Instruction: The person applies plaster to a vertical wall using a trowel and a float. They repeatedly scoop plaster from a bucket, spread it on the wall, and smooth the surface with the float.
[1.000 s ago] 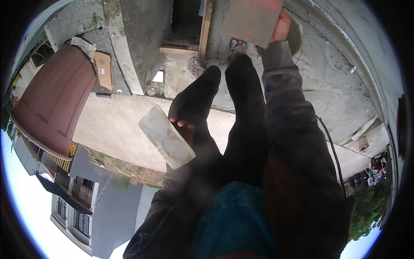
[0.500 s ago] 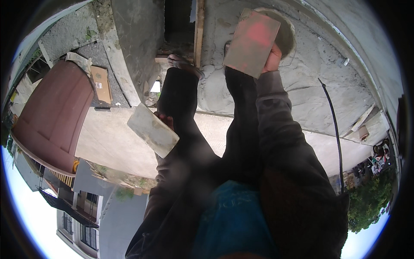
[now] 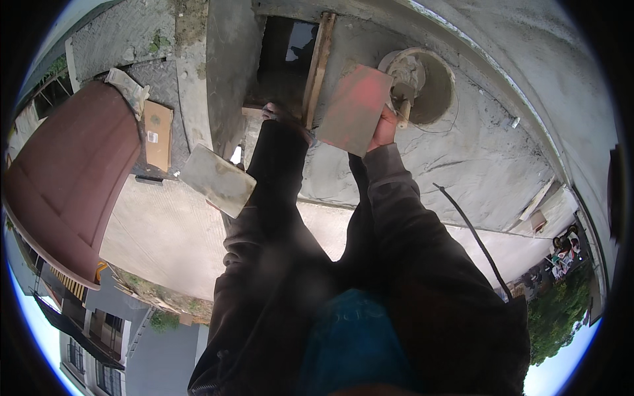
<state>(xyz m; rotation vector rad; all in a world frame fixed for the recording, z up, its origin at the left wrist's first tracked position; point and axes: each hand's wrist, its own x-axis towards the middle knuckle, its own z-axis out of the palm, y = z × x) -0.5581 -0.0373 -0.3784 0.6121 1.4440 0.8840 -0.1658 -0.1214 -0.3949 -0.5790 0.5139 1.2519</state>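
Note:
My right hand (image 3: 384, 129) is closed on the right edge of a flat rectangular board (image 3: 350, 117), grey with a reddish patch, shaped like a plastering float; any handle is hidden. Just right of it stands a round bucket (image 3: 451, 89) holding grey mortar and a tool with a wooden handle (image 3: 405, 113). Further left and nearer me, a grey, mortar-smeared rectangular board (image 3: 214, 179) is held tilted. My left hand (image 3: 240, 167) grips it from behind, mostly covered by it.
Rough grey cement (image 3: 456, 162) surrounds the bucket. Beyond my left foot is a dark opening (image 3: 281, 72) edged by a wooden plank (image 3: 318, 69). A big reddish-brown planter (image 3: 76, 171) and a cardboard piece (image 3: 158, 135) are at left. A black rod (image 3: 472, 231) slants at right.
The right board has shifted left and nearer me, uncovering the bucket and the wooden-handled tool. The left board has moved left and slightly farther away. The whole view has shifted a little.

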